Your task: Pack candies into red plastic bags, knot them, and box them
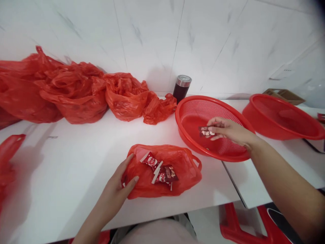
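Note:
My left hand grips the left rim of an opened red plastic bag, thumb inside and fingers along the edge. Inside the bag lie a few small wrapped snacks: red-and-white packets and a dark brown one. Over the red mesh basket my right hand pinches a small brown snack packet between thumb and fingers. The basket stands just beyond the bag, to its right.
Several filled red plastic bags line the wall on the left. A dark tumbler with a silver lid stands behind the basket. Farther right are a second red basin and a cardboard box. A red stool sits below the table edge.

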`<state>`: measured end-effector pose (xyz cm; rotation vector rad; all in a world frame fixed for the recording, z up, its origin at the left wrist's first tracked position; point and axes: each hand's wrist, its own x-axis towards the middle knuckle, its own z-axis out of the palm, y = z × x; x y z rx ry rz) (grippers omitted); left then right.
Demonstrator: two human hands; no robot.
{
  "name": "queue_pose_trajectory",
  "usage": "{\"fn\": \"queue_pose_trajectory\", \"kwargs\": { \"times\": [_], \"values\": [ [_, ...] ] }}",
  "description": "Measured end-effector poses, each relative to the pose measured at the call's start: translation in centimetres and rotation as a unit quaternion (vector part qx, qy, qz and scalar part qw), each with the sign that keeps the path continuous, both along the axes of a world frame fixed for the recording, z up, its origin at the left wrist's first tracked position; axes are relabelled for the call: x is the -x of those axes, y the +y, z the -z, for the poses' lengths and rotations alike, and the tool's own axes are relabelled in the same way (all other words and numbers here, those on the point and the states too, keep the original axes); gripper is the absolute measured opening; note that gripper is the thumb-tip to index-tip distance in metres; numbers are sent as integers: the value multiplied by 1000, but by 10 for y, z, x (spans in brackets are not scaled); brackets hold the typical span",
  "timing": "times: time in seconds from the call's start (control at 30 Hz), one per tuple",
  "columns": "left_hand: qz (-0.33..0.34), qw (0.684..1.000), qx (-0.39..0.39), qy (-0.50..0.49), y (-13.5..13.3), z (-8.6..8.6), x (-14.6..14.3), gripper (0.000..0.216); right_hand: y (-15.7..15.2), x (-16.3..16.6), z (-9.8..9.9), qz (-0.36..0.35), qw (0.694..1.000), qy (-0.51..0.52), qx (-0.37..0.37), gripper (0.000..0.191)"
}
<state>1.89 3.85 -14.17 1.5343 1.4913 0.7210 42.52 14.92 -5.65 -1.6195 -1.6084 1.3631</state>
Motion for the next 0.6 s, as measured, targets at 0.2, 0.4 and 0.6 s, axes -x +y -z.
{"fn": "queue_pose_trajectory", "kwargs": {
  "times": [0.2,0.4,0.6],
  "values": [
    [0,1000,8,-6,0,-1,-1,65,-25,53,-27,-2,979,204,11,30],
    [4,1000,2,-12,-1,0,-3,63,-58,120,2,-72,984,114,-112,22],
    [5,1000,-7,-16,-2,-1,-1,63,-77,146,11,-265,922,-39,-278,30]
  ]
}}
